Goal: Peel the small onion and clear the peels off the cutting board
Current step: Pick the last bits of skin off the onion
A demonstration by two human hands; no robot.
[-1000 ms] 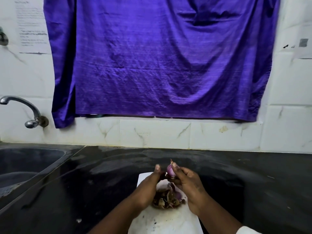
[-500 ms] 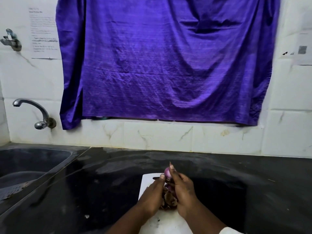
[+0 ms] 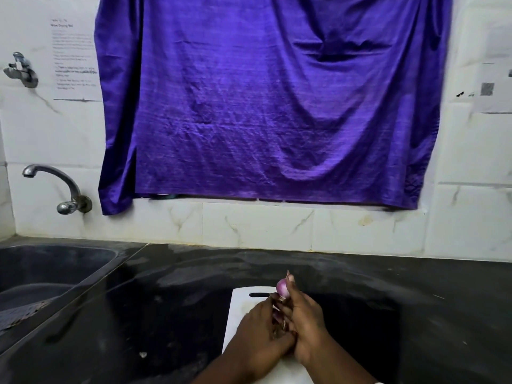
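Note:
A small purple onion (image 3: 282, 287) is pinched at the fingertips of my right hand (image 3: 304, 325), above the far end of the white cutting board (image 3: 241, 300). My left hand (image 3: 260, 328) lies close against the right one, its fingers curled around the pile of brown and purple peels (image 3: 278, 327) on the board. Only a sliver of the peels shows between the two hands. The near part of the board is hidden under my forearms.
The board lies on a black stone counter (image 3: 415, 314). A dark sink (image 3: 41, 278) sits at the left with a metal tap (image 3: 55, 187) above it. A purple cloth (image 3: 263, 106) hangs on the white tiled wall behind. A small scrap (image 3: 143, 355) lies on the counter.
My hands have come together over the peel pile, hiding most of it. The onion stays pinched in my right hand. The camera has tilted up and shifted left.

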